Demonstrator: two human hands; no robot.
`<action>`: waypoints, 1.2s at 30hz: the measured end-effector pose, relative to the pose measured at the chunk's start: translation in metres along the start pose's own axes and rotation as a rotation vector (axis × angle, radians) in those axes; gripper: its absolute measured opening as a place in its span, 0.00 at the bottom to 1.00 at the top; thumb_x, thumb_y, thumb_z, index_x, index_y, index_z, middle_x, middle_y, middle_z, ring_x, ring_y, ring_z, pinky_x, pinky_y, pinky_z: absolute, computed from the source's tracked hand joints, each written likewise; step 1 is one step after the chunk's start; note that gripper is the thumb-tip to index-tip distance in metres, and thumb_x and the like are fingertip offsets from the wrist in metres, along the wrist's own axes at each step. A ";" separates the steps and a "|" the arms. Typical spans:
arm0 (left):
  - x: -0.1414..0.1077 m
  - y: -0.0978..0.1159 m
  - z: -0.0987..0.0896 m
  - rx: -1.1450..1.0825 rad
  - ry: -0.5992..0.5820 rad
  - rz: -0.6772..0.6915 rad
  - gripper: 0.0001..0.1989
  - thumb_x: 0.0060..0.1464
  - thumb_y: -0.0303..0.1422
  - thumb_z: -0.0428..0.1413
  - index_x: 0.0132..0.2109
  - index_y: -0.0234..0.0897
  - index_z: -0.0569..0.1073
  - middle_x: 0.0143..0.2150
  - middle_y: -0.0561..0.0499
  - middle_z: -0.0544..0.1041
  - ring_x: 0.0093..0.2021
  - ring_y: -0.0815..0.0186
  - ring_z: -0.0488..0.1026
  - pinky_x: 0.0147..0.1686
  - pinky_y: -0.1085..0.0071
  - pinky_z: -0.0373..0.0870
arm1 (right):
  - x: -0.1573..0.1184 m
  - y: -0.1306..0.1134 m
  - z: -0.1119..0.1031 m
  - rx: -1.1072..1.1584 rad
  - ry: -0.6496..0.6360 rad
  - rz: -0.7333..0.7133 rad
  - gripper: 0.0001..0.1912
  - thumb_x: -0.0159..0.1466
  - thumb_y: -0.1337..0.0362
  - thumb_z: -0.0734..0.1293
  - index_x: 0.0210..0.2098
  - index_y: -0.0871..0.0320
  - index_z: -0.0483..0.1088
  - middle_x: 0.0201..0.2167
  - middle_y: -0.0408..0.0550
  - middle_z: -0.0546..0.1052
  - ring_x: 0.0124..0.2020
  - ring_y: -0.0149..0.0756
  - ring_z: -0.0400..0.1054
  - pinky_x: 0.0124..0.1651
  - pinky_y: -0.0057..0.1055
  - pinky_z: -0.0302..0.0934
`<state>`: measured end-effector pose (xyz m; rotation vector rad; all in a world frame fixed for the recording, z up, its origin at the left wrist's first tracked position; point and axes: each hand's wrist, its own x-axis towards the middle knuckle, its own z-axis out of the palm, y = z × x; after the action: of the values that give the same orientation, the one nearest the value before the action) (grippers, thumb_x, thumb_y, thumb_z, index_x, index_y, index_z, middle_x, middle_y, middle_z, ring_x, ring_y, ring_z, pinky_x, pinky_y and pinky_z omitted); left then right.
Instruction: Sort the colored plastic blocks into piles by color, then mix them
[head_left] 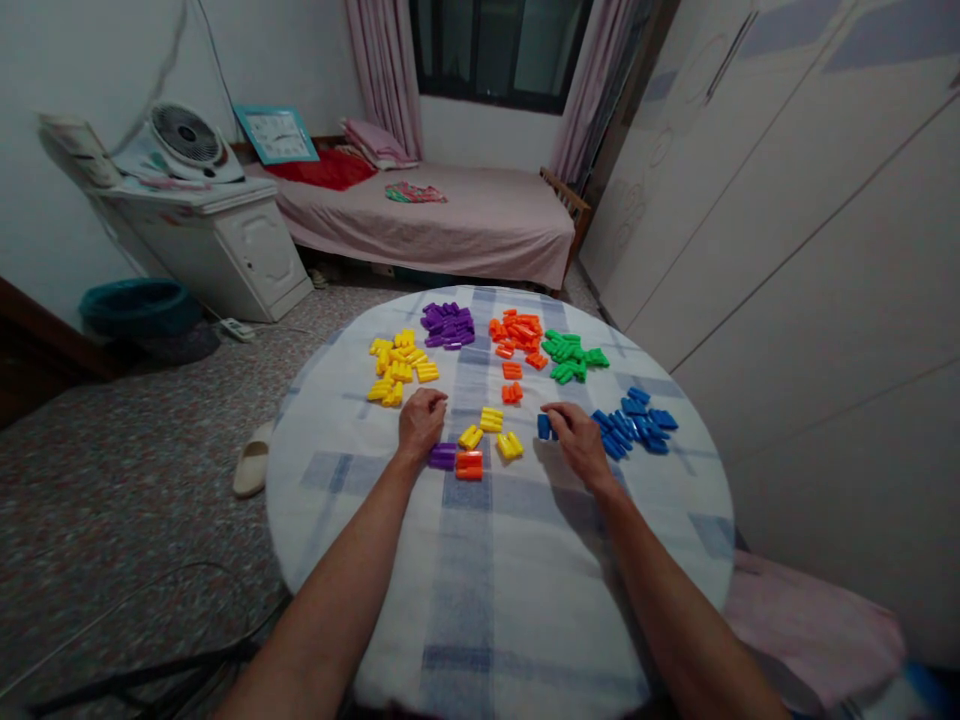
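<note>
My right hand point(576, 440) pinches a small blue plastic block point(544, 427) at the right of the table's middle. Just beyond its wrist lies a pile of blue blocks point(636, 424). My left hand point(422, 424) has its fingers curled together, and what they may hold is hidden. Close beside it on the cloth are a purple block point(442, 456) and an orange block point(469, 466) set side by side. Between the two hands lie a few yellow blocks point(491, 420), and above them is a short line of orange blocks point(512, 393).
Piles of yellow blocks point(397, 366), purple blocks point(448, 326), orange blocks point(516, 328) and green blocks point(570, 355) spread across the far half of the round table point(390, 600) with its checked cloth. A bed point(480, 225) stands behind, and a wardrobe point(810, 300) rises at the right.
</note>
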<state>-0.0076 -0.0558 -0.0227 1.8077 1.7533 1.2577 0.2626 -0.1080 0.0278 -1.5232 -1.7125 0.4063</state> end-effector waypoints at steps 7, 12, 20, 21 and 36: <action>0.000 0.001 0.000 -0.006 -0.003 -0.013 0.10 0.52 0.27 0.51 0.36 0.36 0.76 0.38 0.48 0.77 0.41 0.63 0.73 0.45 0.67 0.70 | -0.005 0.048 -0.041 -0.180 -0.018 0.136 0.17 0.63 0.60 0.57 0.37 0.58 0.76 0.35 0.50 0.78 0.36 0.38 0.70 0.44 0.34 0.61; 0.000 0.000 0.000 -0.009 -0.011 -0.016 0.09 0.52 0.28 0.51 0.37 0.35 0.76 0.38 0.47 0.76 0.40 0.63 0.73 0.45 0.67 0.70 | -0.016 0.048 -0.044 -0.570 0.061 -0.040 0.14 0.63 0.66 0.59 0.41 0.62 0.75 0.43 0.57 0.74 0.47 0.45 0.65 0.51 0.39 0.57; 0.000 0.000 0.000 -0.017 -0.006 -0.012 0.09 0.52 0.28 0.51 0.37 0.36 0.76 0.37 0.48 0.76 0.40 0.64 0.73 0.44 0.67 0.70 | -0.022 0.036 -0.031 -0.780 -0.029 -0.081 0.11 0.62 0.71 0.61 0.36 0.60 0.76 0.37 0.56 0.75 0.42 0.46 0.64 0.43 0.38 0.56; 0.000 0.000 0.000 -0.017 -0.008 -0.013 0.09 0.52 0.28 0.51 0.37 0.36 0.76 0.37 0.48 0.76 0.39 0.64 0.73 0.44 0.67 0.70 | -0.019 0.035 -0.030 -0.759 -0.006 -0.073 0.11 0.62 0.71 0.61 0.37 0.60 0.76 0.37 0.57 0.75 0.42 0.46 0.65 0.43 0.38 0.56; 0.000 0.000 -0.001 -0.028 -0.011 -0.029 0.09 0.52 0.28 0.51 0.37 0.35 0.76 0.38 0.48 0.77 0.39 0.63 0.73 0.44 0.66 0.70 | 0.073 0.005 0.066 -0.184 -0.283 -0.119 0.12 0.61 0.68 0.64 0.43 0.58 0.75 0.50 0.54 0.75 0.51 0.41 0.67 0.55 0.37 0.59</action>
<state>-0.0083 -0.0563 -0.0222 1.7635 1.7409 1.2525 0.2204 -0.0214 0.0075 -1.5389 -2.0994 0.4278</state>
